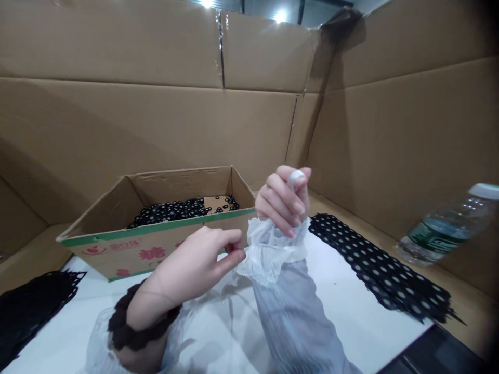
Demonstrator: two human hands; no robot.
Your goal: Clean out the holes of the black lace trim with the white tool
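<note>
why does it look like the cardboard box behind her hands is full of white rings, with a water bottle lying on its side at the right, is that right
Not quite. The head view shows the cardboard box holding black rings, not white ones, and it is only partly filled. The rest stands: the box sits behind the hands, and the water bottle lies on its side at the right.

Both arms wear sheer, pale grey-white sleeves (288,306) of thin gauzy fabric that lets light through and falls in soft folds. The right sleeve ends at the wrist in a gathered, ruffled white cuff (268,249) with a lacy edge, while the left sleeve is bunched lower on the forearm, where a dark brown, fuzzy scrunchie-like band (132,332) circles the wrist. The left hand (195,265) is bare, and the right hand (283,200) carries a wrap of clear or whitish tape (295,178) around one fingertip, with plain, short nails showing on the other fingers.
</note>
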